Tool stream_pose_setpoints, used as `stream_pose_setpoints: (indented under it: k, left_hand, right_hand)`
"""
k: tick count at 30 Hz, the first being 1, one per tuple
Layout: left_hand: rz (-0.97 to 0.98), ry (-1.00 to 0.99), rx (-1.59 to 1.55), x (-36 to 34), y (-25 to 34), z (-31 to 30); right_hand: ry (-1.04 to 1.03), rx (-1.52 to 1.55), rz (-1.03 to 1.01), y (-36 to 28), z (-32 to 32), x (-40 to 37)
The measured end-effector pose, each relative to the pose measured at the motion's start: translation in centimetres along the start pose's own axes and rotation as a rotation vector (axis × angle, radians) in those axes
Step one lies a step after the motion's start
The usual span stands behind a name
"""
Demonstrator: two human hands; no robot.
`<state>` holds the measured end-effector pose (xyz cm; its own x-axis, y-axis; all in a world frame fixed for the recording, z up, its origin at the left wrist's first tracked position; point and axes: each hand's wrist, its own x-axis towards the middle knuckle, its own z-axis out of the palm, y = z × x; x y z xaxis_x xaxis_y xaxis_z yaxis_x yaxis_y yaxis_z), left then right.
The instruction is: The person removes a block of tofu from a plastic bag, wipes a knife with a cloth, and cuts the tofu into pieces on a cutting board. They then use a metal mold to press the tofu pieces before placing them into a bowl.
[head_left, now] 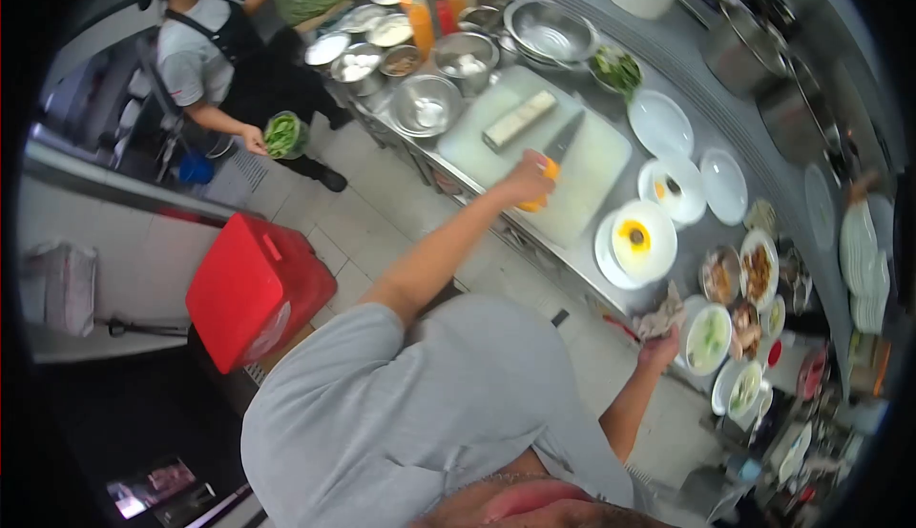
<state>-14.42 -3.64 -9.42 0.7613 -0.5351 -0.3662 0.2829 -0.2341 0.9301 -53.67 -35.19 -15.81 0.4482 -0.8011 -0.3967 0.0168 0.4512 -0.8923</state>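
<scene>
The steel bench runs diagonally across the view, loaded with bowls and plates. Beyond its near side stands a co-worker, one hand on a bowl of greens; a red bin sits on the floor side.

On the bench, the pale board carries a long whitish block and the knife, which lies over it beside the block, the blade pointing away from the person. A metal bowl stands just past one end of the board; near the other is a white plate with a yellow smear.

The left hand is wrapped around the knife's orange handle. The right hand, by the bench edge, grips a crumpled cloth; its exact finger placement is too small to tell.

The knife should be stiff and fairly light, its weight shared between blade and handle; the handle is the place to hold, and wet fingers could slip on it. The block looks firm enough to keep its shape, perhaps damp, and would best be steadied along its long sides, clear of the edge. The cloth is limp and very light, so any bunched fold will serve.
</scene>
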Motion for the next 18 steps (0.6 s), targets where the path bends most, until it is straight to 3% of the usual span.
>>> stream_pose_setpoints:
  k: [1,3,6,9,11,13,15,18]
  left_hand:
    - [0.004,-0.047,-0.078,-1.6,0.7,-0.8]
    - [0.029,-0.064,-0.053,-4.3,2.1,-1.9]
    - [0.069,-0.171,-0.192,-9.2,4.6,-3.5]
    - [0.120,-0.255,-0.215,-12.8,5.7,-4.1]
    - [0.145,-0.317,-0.225,-14.8,6.2,-3.6]
    - [0.149,-0.406,-0.188,-16.3,5.9,-2.5]
    - [0.182,-0.442,-0.135,-17.3,5.2,-1.6]
    - [0.243,-0.432,-0.035,-18.4,4.1,-1.2]
  right_hand:
    - [-0.077,0.434,0.044,-0.1,-1.0,-1.0]
    - [-0.136,0.645,0.075,-1.8,-0.3,-4.6]
    - [-0.410,0.667,0.070,-6.9,7.4,-13.4]
    - [-0.620,0.687,0.179,-6.6,13.4,-15.8]
    - [-0.663,0.635,0.286,-5.7,18.1,-16.3]
    - [-0.721,0.548,0.243,-4.0,23.5,-16.5]
    - [-0.693,0.397,0.154,-2.6,28.6,-17.2]
    - [-0.616,0.336,0.214,-2.4,32.1,-17.4]
